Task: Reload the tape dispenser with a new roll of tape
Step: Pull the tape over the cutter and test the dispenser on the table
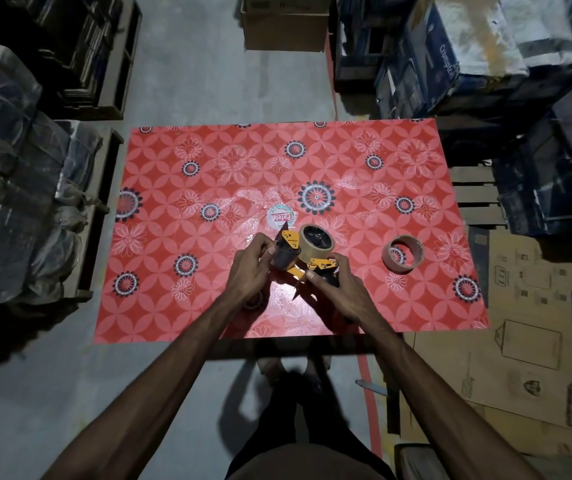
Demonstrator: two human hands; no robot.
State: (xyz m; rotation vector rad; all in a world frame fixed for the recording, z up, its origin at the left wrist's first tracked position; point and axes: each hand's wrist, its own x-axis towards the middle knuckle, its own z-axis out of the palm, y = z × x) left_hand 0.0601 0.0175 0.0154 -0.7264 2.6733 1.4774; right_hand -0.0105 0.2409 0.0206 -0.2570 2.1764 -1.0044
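Gripping one orange-and-black tape dispenser (298, 259) above the red floral table (208, 306), left hand (248, 268) and right hand (334, 289) curl fingers around it; one brown roll (315, 241) sits mounted, one cardboard-cored roll (402, 253) lies rightward.

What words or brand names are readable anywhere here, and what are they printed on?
"Crompton": on the blue carton at upper right, running sideways.
"Patels", seen upside down: on the round sticker on the red table cover; this reading is uncertain.
Small label on the yellow tape dispenser: too small to read.
Printing on the flattened brown cartons at right: too blurred to read.
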